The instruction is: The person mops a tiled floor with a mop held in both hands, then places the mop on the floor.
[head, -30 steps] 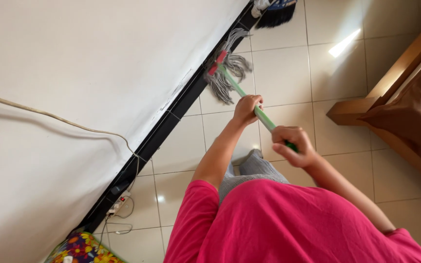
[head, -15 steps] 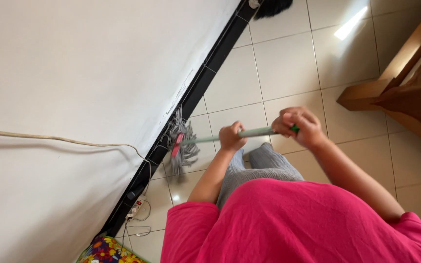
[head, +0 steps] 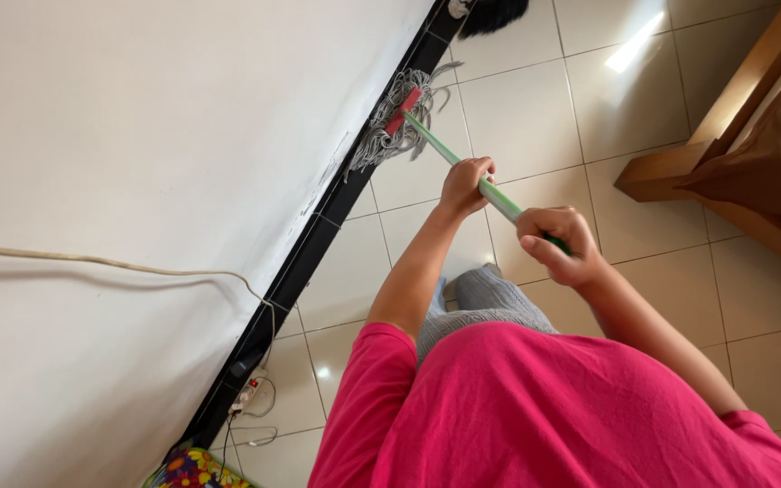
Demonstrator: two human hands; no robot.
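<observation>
Head view, looking down. Left hand [head: 465, 183] wrapped tight round the green mop handle [head: 449, 159], further down the shaft toward the mop end; right hand [head: 555, 244] fisted round the same handle nearer the body, w/ the handle's top end hidden inside the fist. Handle runs diagonally from the hands up-left to a red clamp [head: 403, 112]. Grey string mop head [head: 390, 126] lies spread on the tiled floor [head: 526, 117], far side of the scene, touching the black skirting [head: 318, 235] at the foot of the white wall [head: 137, 136]. Pink shirt [head: 553, 407] fills near foreground; grey trousers [head: 481, 303] just beyond it. Wooden furniture [head: 734, 126] at far right, well apart from mop. Cable [head: 110, 265] runs along wall at left; power strip [head: 246, 398] on floor near skirting, near-left.
</observation>
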